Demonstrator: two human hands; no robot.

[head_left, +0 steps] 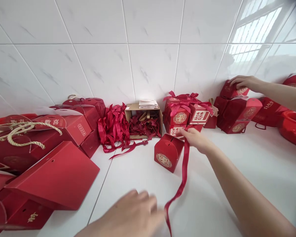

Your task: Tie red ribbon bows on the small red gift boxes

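Observation:
A small red gift box [168,153] with a gold round emblem stands on the white surface in front of me. My right hand [195,140] is closed on a red ribbon [184,168] at the box's upper right corner; whether the fingers also grip the box I cannot tell. The ribbon hangs from there and curves down towards me. Smeared by motion, my left hand [135,214] is low in the view, fingers curled, and the ribbon bends at its fingertips, where it appears pinched.
Red ribbons [114,126] lie piled beside an open cardboard box [127,115] of ribbon pieces. Ribbon-tied gift boxes [180,117] stand behind. Larger red boxes [56,174] fill the left. At right, another person's hand [248,82] touches stacked boxes [239,113] near a red basin [292,128].

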